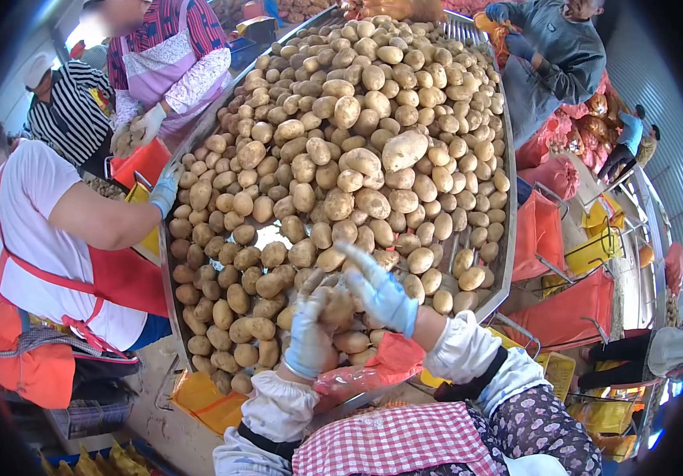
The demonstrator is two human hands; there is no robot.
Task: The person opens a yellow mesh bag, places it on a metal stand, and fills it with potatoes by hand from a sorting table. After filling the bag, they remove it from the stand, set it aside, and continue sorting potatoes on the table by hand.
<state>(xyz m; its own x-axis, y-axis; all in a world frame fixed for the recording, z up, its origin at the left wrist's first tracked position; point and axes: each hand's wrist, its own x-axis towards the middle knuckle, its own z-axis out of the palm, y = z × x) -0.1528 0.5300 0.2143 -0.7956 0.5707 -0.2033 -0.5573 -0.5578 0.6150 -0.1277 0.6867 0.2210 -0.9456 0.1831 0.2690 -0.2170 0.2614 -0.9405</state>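
Observation:
Both my hands wear light blue and white gloves at the near end of a metal sorting table [509, 198] heaped with potatoes [373, 163]. My left hand [309, 329] is curled around a dirty potato [336, 308], partly hidden by its fingers. Just to the right, my right hand [381, 289] has its fingers stretched out over the pile, close to the left hand. Whether its palm touches a potato is hidden. A crumpled red plastic sheet [377, 369] lies at the table's near edge, below my hands.
Gloved co-workers stand along the left side [48, 214] and at the far right [556, 63]. Red bags [540, 234] and yellow crates [593, 250] flank the table on the right. An orange-yellow bag [210, 403] hangs at the near left corner.

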